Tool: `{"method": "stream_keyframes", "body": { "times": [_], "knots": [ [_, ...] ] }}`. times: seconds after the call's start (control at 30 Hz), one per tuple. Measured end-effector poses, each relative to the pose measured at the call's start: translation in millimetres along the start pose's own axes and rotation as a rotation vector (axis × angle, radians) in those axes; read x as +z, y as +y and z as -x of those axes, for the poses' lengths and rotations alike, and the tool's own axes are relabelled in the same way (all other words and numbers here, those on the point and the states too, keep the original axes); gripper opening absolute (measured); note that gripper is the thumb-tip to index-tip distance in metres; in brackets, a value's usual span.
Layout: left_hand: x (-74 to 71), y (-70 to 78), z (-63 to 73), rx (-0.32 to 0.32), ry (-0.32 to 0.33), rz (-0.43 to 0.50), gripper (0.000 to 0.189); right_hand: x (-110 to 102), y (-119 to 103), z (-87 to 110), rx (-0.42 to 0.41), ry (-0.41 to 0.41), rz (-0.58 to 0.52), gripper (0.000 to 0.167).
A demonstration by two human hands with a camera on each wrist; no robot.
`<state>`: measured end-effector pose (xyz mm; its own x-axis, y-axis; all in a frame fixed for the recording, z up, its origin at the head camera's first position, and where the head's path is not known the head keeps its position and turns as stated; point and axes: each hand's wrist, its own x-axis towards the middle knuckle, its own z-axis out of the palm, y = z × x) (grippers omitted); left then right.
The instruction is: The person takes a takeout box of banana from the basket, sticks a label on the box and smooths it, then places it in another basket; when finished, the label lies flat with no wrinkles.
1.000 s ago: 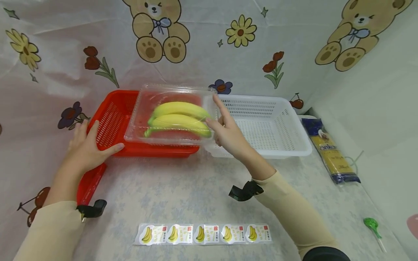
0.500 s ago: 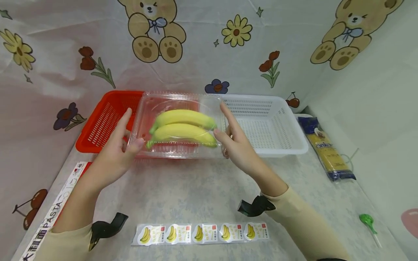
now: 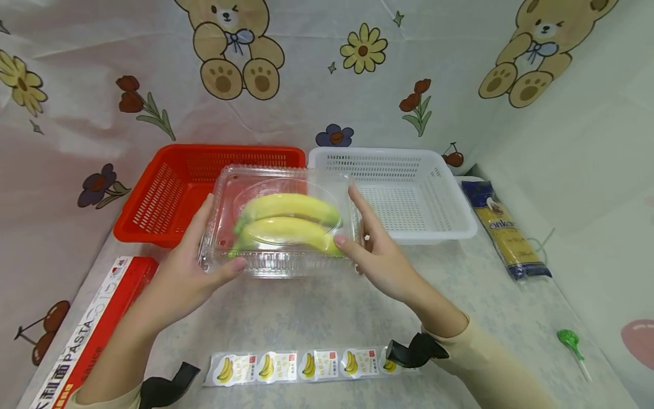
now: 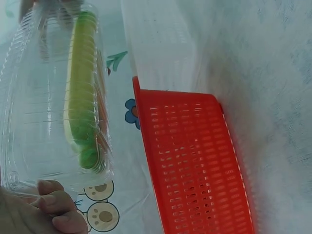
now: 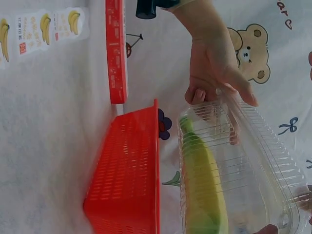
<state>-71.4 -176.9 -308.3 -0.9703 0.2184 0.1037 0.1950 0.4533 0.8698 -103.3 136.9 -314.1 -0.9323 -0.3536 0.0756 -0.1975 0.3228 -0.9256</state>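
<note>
Closer to the person and clear of the red basket's [image 3: 171,196] front edge comes the clear container [image 3: 281,266]; half a second ago it lay farther back, across that basket. One second ago the left hand [image 3: 186,272] was apart from it, and now that hand holds its left end — thumb at the near corner, index finger up along the side. At the opposite end the right hand [image 3: 380,255] grips it too, thumb on the lid and index finger stretched along the edge. Both hands carry the container above the tabletop [image 3: 317,312], in front of the red basket and the left part of the white basket [image 3: 419,199].

Much is covered: the remaining fingers of both hands are partly lost behind or under the plastic, glare blurs the lid, and the right thumb overlaps the lower of the two bananas [image 3: 288,205] near its right end. A black strap [image 3: 419,351] covers part of the last label on the sticker strip [image 3: 301,366], while the red pasta box [image 3: 102,328] is cut off by the lower edge and partly hidden by the left forearm.

Lengthwise, the container runs left to right; the bananas lie the same way, green stem ends pointing left.
</note>
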Motion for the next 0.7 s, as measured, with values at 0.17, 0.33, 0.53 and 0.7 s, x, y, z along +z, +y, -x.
{"method": "stream_keyframes", "body": {
  "times": [0.17, 0.33, 0.53, 0.7],
  "knots": [
    [3.9, 2.1, 16.3, -0.044, 0.016, -0.046, 0.106, 1, 7, 16.2, 0.001, -0.044, 0.002, 0.088],
    [9.5, 1.2, 31.6, -0.084, 0.001, -0.084, 0.106, 1, 11, 30.9, 0.001, -0.059, 0.026, 0.092],
    [18.1, -2.1, 45.4, -0.159, -0.03, -0.077, 0.109, -1, 14, 49.1, 0.024, -0.082, 0.055, 0.094],
    [26.3, -1.8, 54.3, -0.22, -0.068, -0.052, 0.114, -3, 22, 62.1, 0.014, -0.094, 0.096, 0.095]
  ]
}}
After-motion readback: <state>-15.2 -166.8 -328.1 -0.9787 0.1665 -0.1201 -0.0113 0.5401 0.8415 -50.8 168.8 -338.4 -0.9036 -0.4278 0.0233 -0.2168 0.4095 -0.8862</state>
